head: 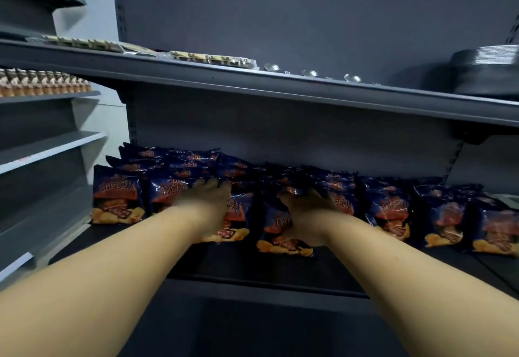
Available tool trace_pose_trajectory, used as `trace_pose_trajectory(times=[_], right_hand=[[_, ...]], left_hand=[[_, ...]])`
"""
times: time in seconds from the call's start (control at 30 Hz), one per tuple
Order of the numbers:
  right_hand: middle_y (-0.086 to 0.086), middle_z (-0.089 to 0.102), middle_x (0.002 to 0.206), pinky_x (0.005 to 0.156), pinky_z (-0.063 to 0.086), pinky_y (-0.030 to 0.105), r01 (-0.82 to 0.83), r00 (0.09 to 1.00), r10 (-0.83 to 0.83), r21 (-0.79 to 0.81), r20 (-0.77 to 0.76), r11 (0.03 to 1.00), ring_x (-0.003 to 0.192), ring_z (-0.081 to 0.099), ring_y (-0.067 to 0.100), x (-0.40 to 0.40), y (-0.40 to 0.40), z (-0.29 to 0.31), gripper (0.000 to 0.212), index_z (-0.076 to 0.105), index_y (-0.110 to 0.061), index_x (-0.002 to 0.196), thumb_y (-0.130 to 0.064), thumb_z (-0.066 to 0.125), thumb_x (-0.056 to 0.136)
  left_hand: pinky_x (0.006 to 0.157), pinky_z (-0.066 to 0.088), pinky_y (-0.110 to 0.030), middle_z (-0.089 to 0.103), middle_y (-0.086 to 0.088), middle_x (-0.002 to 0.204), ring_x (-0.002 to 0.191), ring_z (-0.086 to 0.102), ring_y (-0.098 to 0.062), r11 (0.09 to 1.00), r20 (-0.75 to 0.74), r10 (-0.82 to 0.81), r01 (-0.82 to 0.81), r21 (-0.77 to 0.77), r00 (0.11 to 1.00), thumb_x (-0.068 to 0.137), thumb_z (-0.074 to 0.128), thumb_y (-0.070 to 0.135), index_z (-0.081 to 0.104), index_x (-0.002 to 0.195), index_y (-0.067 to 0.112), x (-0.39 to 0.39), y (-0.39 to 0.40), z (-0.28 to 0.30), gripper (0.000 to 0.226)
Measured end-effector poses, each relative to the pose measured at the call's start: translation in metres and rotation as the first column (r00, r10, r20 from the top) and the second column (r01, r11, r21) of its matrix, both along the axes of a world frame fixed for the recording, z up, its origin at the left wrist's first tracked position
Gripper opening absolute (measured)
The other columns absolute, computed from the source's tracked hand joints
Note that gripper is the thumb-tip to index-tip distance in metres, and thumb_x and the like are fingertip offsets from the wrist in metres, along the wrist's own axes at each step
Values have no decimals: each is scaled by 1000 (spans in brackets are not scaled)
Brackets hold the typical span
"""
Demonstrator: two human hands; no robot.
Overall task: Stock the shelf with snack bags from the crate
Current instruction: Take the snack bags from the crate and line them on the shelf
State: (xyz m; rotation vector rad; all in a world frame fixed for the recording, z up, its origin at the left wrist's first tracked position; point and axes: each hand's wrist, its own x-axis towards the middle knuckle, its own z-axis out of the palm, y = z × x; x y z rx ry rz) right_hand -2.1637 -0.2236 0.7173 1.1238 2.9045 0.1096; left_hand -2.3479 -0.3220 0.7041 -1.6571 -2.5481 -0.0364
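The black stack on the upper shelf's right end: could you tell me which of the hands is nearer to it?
Right. The right hand rests on bags below-left of the black stack; the left hand lies farther left.

Flat wrapped packs (213, 58) and shiny spoons (310, 73) on the upper shelf (280, 87), black stack (488, 72) right, bottles (42, 84) far left

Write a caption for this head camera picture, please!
Both hands, left and right, press dark blue snack bags into a row on the shelf.
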Motion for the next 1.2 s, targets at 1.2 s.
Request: trace_pose_trajectory(times=[1.2], right_hand=[[10, 22, 155, 116, 8, 59, 109, 992, -99, 121, -84, 987, 142, 17, 35, -30, 37, -33, 95, -7, -19, 153, -33, 60, 88]], left_hand=[[116, 4, -51, 3, 0, 157, 144, -6, -27, 945, -91, -177, 195, 263, 980, 93, 50, 39, 6, 153, 31, -38, 29, -40, 75]])
